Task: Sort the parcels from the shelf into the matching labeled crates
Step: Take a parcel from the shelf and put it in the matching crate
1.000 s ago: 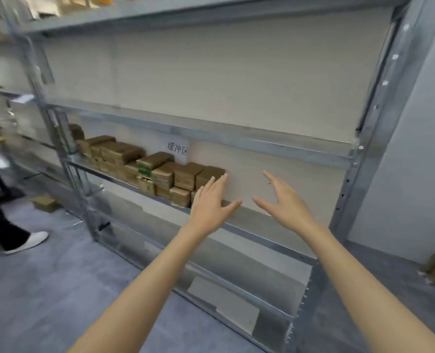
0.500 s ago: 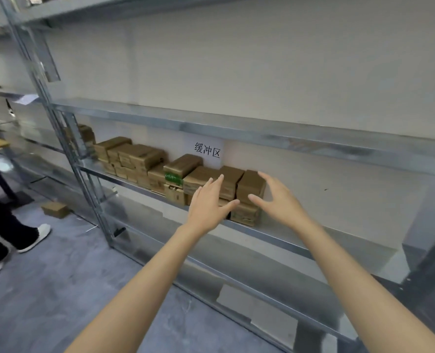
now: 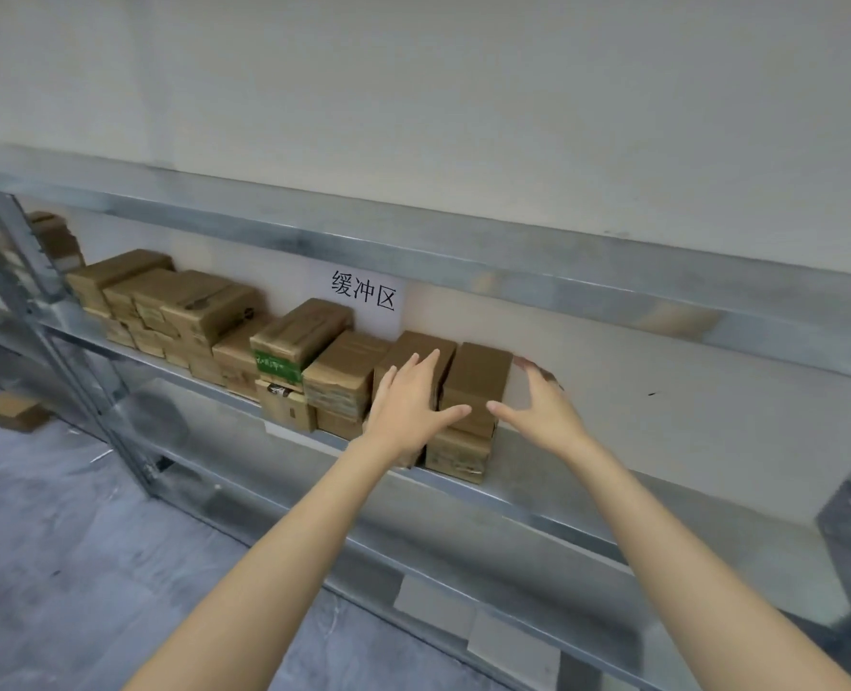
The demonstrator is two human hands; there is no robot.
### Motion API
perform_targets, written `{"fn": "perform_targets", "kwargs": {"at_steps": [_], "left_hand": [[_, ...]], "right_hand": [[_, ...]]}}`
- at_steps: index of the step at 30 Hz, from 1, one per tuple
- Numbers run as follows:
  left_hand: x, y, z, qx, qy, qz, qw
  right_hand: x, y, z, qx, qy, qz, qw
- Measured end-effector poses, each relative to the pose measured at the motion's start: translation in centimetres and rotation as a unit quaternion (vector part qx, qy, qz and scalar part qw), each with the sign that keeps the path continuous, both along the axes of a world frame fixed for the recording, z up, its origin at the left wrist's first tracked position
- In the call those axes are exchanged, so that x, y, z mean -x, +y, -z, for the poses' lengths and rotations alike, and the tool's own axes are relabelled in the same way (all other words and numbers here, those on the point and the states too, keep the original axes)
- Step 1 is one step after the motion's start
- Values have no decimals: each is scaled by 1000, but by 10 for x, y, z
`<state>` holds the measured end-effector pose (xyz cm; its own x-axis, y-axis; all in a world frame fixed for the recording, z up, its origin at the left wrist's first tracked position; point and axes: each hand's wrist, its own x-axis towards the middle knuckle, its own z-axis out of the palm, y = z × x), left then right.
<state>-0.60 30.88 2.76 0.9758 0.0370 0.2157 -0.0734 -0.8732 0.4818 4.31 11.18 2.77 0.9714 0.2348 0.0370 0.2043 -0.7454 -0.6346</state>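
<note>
1. The one that matters here is the end parcel [image 3: 475, 386], a plain brown cardboard box at the right end of the row. It's stacked on a lower box [image 3: 458, 453], and both sit on the metal shelf [image 3: 563, 506].
2. That end parcel sits right between the two hands, which reach in from the front, one on each side of it.
3. The left hand [image 3: 408, 406] is spread flat with straight fingers. The fingers lie over the neighbour box [image 3: 413, 356] just to the left, and the thumb sticks out sideways across the end parcel's front face. It has no grip on anything.
4. The right hand [image 3: 538, 411] is wide open too. Its thumb points left at the parcel's lower right front corner, and its fingers are raised beside the parcel's right side. The fingertips are blurry, so I honestly can't tell if it's touching the cardboard. It holds nothing.
5. The other parcels [image 3: 189, 311] run off to the left in a two-high row. One has a green label [image 3: 278, 364].
6. A white sign [image 3: 363, 299] with three black characters hangs on the wall behind them.
7. A loose box [image 3: 12, 411] lies on the grey floor, well off to the left.
</note>
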Motion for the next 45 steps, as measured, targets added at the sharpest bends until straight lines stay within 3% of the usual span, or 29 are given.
{"fn": "perform_targets", "kwargs": {"at_steps": [7,11,24,33,37,40,45], "left_hand": [[-75,9,23,-73,70,46,994],[-103,17,39,-71,100,69,990],[-121,8,55,-130,73,95,984],[-101,3,37,-26,48,118,991],[-83,-1,23,56,38,134,989],[-67,-8,14,124,39,184,974],[-34,-29,-8,229,145,243,932]], "right_hand": [[-63,8,39,23,81,-7,996],[-81,13,58,15,127,-19,992],[-85,13,77,-71,138,-28,987],[-54,14,57,-114,98,18,989],[-27,11,41,-189,82,50,977],[2,6,30,-221,60,89,969],[54,-13,11,-245,7,194,950]]}}
